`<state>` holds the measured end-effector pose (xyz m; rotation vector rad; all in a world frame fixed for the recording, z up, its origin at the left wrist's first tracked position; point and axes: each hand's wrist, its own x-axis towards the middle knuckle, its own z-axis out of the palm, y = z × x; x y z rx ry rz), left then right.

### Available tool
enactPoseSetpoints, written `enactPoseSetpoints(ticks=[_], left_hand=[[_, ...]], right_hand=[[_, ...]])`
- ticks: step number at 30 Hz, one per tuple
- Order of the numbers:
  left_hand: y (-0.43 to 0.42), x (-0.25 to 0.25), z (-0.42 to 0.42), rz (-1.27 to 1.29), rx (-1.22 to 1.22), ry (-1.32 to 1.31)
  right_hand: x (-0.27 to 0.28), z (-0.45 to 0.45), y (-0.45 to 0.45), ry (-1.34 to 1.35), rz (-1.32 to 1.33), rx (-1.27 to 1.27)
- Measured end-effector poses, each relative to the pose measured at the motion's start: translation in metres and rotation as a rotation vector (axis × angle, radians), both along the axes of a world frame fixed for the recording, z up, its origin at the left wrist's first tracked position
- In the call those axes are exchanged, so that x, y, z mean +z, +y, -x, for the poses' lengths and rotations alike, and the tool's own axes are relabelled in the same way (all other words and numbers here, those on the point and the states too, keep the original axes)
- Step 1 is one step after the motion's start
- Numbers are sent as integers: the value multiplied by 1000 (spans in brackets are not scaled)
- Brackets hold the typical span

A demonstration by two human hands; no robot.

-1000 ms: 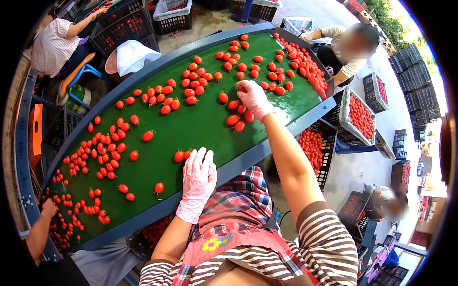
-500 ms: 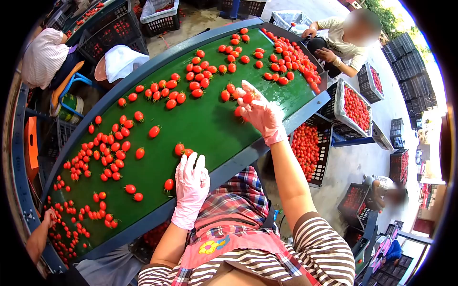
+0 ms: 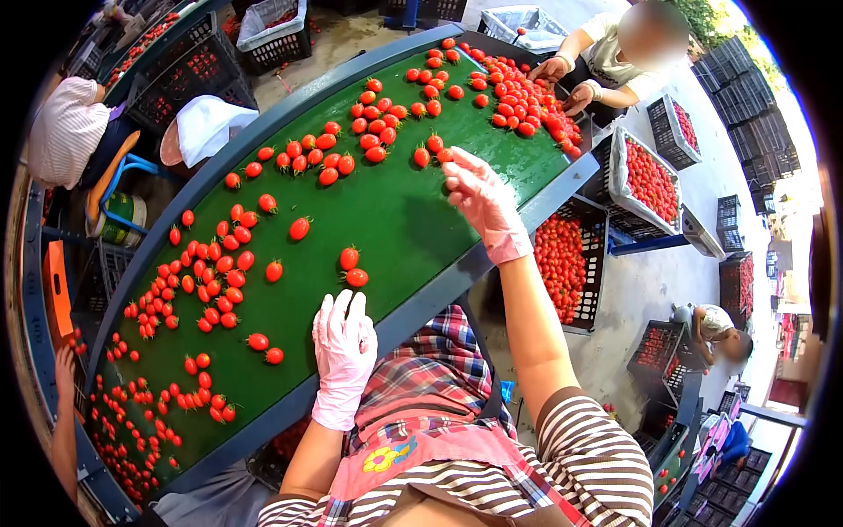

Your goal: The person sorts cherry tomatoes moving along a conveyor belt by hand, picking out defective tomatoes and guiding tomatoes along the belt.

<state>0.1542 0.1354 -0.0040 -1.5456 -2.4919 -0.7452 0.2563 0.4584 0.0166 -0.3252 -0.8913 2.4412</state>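
Observation:
A pink glove covers my left hand, which lies palm down at the near side of the green belt. Its fingers are stretched forward, slightly bent; whatever is beneath the palm is hidden. Two cherry tomatoes lie just beyond those fingertips. Farther right, my right hand, also in a pink glove, hovers over the belt with fingers curled inward. One cherry tomato is at its fingertips, with two others just left. The inside of this hand is out of sight.
More cherry tomatoes are spread along the belt, heaped at its right end. A co-worker's hands reach into that heap. Another person's hand is at far left. A full crate stands below the belt's near edge.
Belt tomatoes have shifted right. My left hand moved slightly left, and a tomato beside it is now hidden. A tomato seen in my right hand is hidden too. The co-worker's hands reached the heap.

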Motion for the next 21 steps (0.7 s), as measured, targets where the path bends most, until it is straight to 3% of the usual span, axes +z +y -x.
enactPoseSetpoints(ticks=[2,4,5,6,8,9,10,12,16,17,18,19,20,21], left_hand=[[-1,5,-1,29,2,52],[-1,5,-1,37,11,52],[-1,5,0,37,6,44],[0,5,0,37,1,37],[3,10,-1,52,-8,18],[4,13,-1,60,-2,11],[6,16,-1,68,4,4],[6,19,-3,78,6,-20],[5,21,-2,60,12,-77],[5,22,-3,70,15,-99],[5,22,-3,82,16,-89],[4,21,-2,87,15,-80],[2,21,-3,93,13,-72],[3,20,-4,96,17,-90]], right_hand=[[-7,-8,19,-571,-267,-371],[-8,-7,32,-953,-734,-561],[-11,-7,31,-1292,-1010,-638],[-11,-3,26,-1357,-1074,-664],[-19,4,38,-1209,-1377,-449],[-2,7,33,-1009,-1218,-281],[-14,6,29,-796,-1289,-277],[0,16,39,-602,-579,114],[21,27,65,-568,-460,-317],[22,29,74,-681,-495,-430],[-37,33,117,-723,-770,-658],[-43,33,129,-862,-923,-717],[-77,37,152,-998,-1060,-731],[-53,41,136,-1103,-1203,-597]])
